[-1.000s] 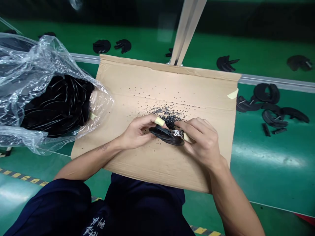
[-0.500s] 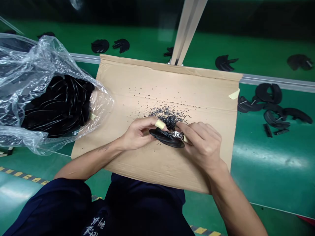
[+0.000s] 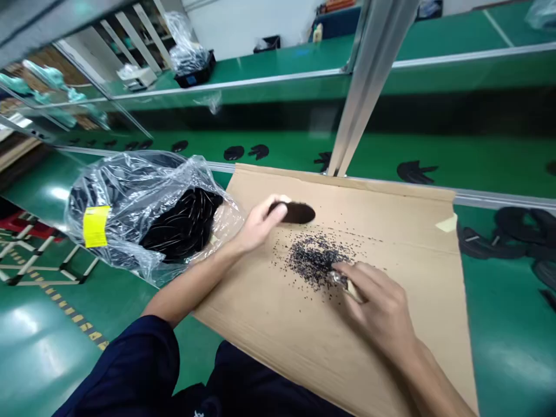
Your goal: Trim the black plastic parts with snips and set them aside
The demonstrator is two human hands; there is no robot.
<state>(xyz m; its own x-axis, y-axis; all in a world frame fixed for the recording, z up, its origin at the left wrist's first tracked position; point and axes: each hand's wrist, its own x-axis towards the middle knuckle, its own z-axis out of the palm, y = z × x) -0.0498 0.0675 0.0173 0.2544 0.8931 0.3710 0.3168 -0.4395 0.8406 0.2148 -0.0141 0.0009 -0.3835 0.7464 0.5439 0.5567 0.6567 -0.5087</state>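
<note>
The black molded part is clenched in my left hand, its far end sticking out past the fingers above the cardboard sheet, which lies on the green counter. More black parts sit on that counter beyond the sheet, and off to the left a clear plastic bag holds a heap of them, with a yellow label whose print I cannot read from here. My left forearm angles up from a dark sleeve, and my right forearm comes in from the lower right. My right hand pinches a small tape-wrapped tool, well apart from the part, its metal end at the edge of a pile of black crumbs.
</note>
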